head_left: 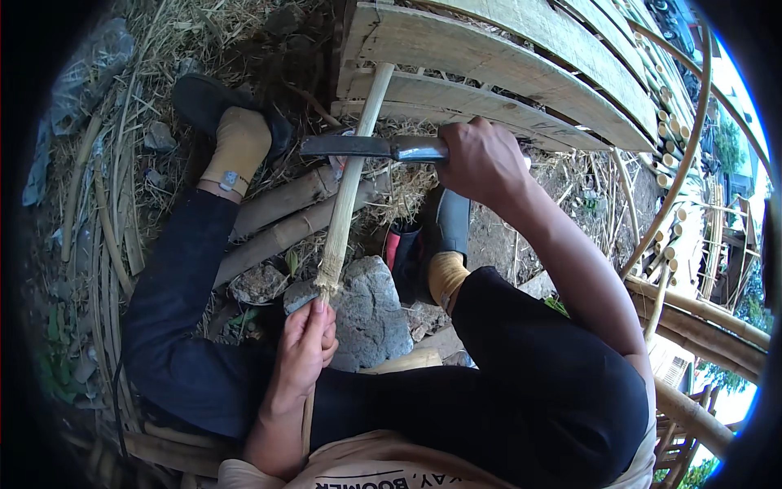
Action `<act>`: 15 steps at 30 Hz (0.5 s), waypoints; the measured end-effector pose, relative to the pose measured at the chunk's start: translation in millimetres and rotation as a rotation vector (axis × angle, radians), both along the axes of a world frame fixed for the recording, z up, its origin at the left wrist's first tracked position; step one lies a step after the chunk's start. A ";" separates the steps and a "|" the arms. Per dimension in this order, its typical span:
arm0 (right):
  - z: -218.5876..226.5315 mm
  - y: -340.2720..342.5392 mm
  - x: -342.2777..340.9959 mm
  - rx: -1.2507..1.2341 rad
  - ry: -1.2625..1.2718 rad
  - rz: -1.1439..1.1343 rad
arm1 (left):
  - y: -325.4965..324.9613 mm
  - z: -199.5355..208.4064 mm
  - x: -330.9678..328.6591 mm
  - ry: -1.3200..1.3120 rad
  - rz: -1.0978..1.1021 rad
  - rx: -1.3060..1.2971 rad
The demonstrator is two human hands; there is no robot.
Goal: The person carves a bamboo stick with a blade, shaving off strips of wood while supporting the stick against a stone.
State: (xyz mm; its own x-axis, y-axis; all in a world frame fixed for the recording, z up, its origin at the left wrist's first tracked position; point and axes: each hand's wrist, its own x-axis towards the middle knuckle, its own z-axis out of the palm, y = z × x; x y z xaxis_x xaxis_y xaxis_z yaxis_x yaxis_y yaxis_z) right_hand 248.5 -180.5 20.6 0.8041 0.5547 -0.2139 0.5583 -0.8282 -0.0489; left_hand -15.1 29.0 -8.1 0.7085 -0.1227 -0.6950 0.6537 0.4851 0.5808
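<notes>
Two hands point(305, 350) point(486, 163), one knife point(350, 146), one stick point(345, 200)

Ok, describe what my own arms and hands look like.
Your left hand and right hand are bare: no gloves, and no rings, watch or bracelet that I can make out. The left forearm and right forearm are uncovered too, with no cables or markings visible. Your shirt is pale peach with dark lettering.

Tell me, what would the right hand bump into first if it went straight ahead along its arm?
Probably the wooden slats, just past the knuckles of the right hand, though one picture can't show how deep the gap is.
</notes>
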 end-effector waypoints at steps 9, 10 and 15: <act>-21.2 -5.2 10.7 0.046 -0.078 -0.078 | -6.1 -3.8 -1.0 -0.049 0.051 0.080; -22.5 -9.7 15.0 0.033 -0.078 -0.096 | -6.7 -3.8 -1.2 -0.058 0.055 0.092; -18.1 -11.9 10.8 0.035 -0.095 -0.092 | -5.6 -2.5 -2.9 -0.060 0.036 0.101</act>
State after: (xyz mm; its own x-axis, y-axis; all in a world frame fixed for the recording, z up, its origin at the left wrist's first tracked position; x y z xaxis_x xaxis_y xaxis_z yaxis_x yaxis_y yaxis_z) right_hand 259.3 -192.5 2.5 0.8676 0.4834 -0.1164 0.4835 -0.8749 -0.0292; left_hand -18.0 23.4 -10.6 0.7516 -0.0279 -0.6590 0.5997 0.4449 0.6651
